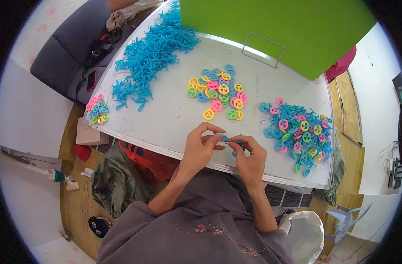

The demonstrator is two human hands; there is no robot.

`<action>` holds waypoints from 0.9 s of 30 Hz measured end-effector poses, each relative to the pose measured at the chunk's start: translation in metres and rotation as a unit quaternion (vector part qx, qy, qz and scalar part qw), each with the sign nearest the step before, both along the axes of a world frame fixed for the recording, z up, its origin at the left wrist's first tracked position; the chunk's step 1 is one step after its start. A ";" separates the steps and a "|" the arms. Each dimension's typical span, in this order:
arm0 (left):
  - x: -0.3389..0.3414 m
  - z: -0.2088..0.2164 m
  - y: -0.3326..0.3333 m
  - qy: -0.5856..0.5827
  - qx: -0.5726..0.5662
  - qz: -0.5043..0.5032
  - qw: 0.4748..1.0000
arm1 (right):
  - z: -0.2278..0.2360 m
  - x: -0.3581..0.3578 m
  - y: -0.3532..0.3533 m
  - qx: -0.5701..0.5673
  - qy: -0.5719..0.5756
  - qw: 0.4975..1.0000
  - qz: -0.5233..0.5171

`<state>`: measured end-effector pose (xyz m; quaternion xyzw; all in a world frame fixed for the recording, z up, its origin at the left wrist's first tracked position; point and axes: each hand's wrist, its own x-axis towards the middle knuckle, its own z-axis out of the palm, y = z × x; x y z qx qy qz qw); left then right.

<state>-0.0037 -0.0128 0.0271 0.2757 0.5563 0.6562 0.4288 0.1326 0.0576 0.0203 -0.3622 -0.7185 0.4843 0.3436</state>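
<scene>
White tbl (165, 112): L hand (198, 148) pinching lt-blue wheel (224, 137), R hand (250, 161) pinching blue pc (239, 143).

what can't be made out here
Head view: whether the light-blue round plastic wheel joins the dark-blue plastic piece; fingers cover it.
Head view: far end of the blue plastic stick heap; top edge cuts it.
Head view: lowest pieces in the multicoloured plastic pile; upper ones hide them.
</scene>
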 end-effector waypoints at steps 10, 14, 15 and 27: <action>0.010 -0.018 0.005 0.164 0.017 0.047 0.985 | -0.010 -0.002 0.000 -0.081 0.045 0.996 0.002; 0.005 -0.014 0.006 0.134 -0.002 0.008 0.991 | -0.010 -0.003 -0.001 -0.020 0.034 0.999 -0.013; 0.004 -0.014 0.006 0.096 -0.013 -0.014 0.995 | -0.008 -0.003 -0.001 -0.020 0.033 0.999 -0.015; 0.018 -0.018 0.008 0.294 0.065 0.105 0.948 | -0.005 -0.003 0.009 -0.208 0.105 0.972 0.018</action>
